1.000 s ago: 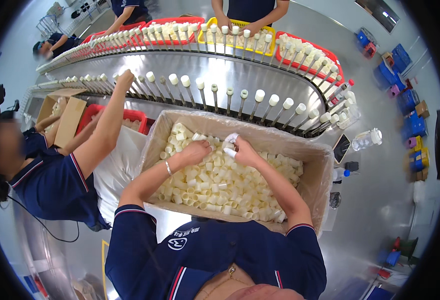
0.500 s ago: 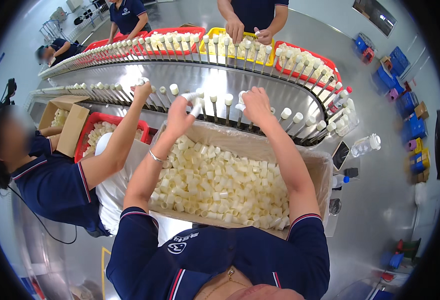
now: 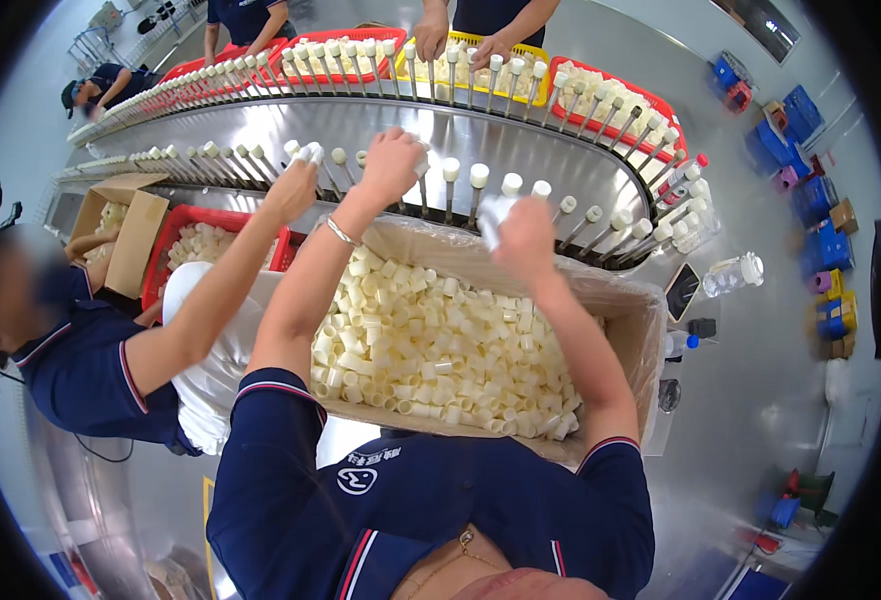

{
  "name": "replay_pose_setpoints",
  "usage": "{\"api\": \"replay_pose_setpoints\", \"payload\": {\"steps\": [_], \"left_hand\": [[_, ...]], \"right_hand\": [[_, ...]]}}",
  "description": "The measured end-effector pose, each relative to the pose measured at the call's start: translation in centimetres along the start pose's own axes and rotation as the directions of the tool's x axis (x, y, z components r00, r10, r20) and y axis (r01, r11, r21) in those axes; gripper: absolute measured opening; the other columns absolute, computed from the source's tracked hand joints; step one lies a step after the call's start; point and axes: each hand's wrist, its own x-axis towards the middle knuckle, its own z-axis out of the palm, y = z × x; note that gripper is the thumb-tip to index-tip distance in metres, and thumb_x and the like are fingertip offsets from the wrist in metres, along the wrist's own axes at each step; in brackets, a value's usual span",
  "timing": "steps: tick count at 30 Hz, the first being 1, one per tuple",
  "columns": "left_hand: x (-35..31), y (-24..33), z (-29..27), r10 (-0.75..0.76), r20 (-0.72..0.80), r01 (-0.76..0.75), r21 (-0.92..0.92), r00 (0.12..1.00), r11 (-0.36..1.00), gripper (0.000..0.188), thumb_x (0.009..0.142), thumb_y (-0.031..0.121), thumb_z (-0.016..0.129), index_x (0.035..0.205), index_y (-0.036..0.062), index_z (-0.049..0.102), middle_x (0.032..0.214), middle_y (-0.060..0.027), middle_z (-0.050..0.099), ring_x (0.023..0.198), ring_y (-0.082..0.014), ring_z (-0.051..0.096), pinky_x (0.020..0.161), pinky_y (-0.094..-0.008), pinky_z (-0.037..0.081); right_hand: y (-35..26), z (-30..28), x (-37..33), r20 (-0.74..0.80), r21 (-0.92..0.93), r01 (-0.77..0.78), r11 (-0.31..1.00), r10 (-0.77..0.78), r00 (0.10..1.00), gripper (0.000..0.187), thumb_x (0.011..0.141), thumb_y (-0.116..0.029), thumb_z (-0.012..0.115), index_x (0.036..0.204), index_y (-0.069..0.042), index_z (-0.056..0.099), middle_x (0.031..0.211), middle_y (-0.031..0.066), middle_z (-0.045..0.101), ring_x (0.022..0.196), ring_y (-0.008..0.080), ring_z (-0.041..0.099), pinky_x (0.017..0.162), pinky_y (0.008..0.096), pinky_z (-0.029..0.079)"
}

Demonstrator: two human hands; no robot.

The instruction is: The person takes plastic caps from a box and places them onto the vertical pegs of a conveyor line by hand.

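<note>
My left hand [image 3: 391,168] is closed at the top of a metal post on the oval conveyor, around a white cap [image 3: 422,165] partly hidden by its fingers. White covers sit on some fingertips. My right hand [image 3: 527,240] is smeared by motion, hanging over the far rim of the box, just in front of the posts. White shows at its fingertips, and I cannot tell whether that is only finger covers or also a cap. Below both arms stands a plastic-lined cardboard box [image 3: 633,335] full of loose cream-white caps [image 3: 441,350]. Nearby posts carry white caps [image 3: 479,176].
At my left a co-worker reaches a hand [image 3: 296,190] to the posts, beside a red basket [image 3: 161,250] and an open carton [image 3: 139,245]. Across the conveyor [image 3: 361,125], other people work at red and yellow baskets [image 3: 401,62]. Bottles [image 3: 731,275] and a phone [image 3: 683,292] lie right.
My left hand has moved right and away from me to another post. The right hand has drawn back from the posts toward the box. The co-worker's hand has shifted slightly right.
</note>
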Motion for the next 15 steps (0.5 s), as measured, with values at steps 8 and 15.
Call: {"api": "replay_pose_setpoints", "payload": {"steps": [8,15], "left_hand": [[-12.5,6.0,3.2,0.284,0.063,-0.282,-0.030,0.957,0.959,0.020,0.070,0.017,0.066,0.086,0.0062,0.064,0.083,-0.0114,0.062,0.076,-0.0276,0.062,0.061,-0.0377,0.049],[-16.4,2.0,6.9,-0.209,0.341,0.152,0.187,0.916,0.970,0.016,0.069,0.019,0.063,0.077,0.0051,0.062,0.073,-0.0102,0.063,0.064,-0.0278,0.064,0.055,-0.0391,0.051]], "right_hand": [[-6.6,7.0,-10.4,0.754,-0.096,-0.476,0.874,0.376,0.539,0.027,0.076,-0.031,0.068,0.081,-0.005,0.067,0.078,0.0144,0.066,0.074,0.0312,0.065,0.063,0.0432,0.050],[-6.5,10.9,-12.5,0.729,-0.161,-0.628,0.761,0.521,0.444,0.027,0.070,-0.021,0.067,0.091,-0.004,0.068,0.086,0.0163,0.068,0.080,0.0344,0.066,0.074,0.0431,0.051]]}}
